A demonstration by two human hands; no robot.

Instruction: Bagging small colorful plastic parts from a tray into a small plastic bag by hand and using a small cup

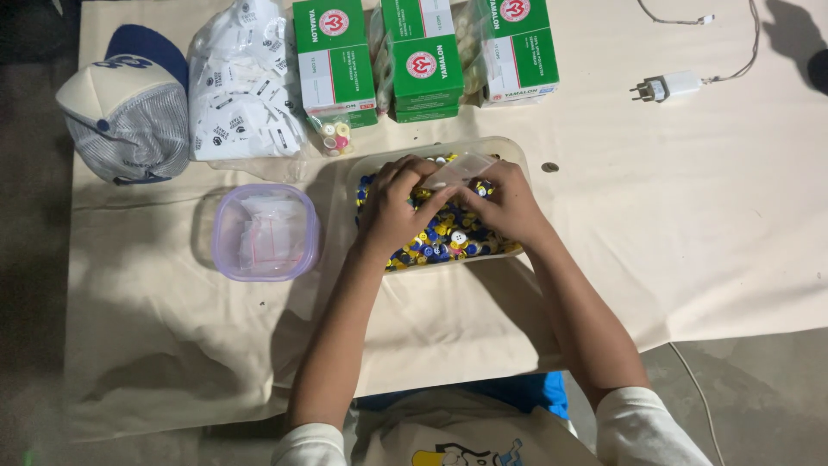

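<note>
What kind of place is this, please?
Probably a home workspace for packing buttons: a paper-covered floor, a tray of buttons, and green boxes. Both hands hold a small clear bag.

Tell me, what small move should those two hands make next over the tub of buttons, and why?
Probably slip a few buttons into the small clear bag: the left hand and right hand hold it together just above the heap in the tub.

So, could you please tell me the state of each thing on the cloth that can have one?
Clear tray: open, full of coloured buttons.
Small plastic bag: held over the tray by the left hand and right hand.
Purple tub: lid off, holding small bags.
Green boxes: closed.
Charger: lying unplugged, cable attached.
Cap: lying on the cloth.
</note>
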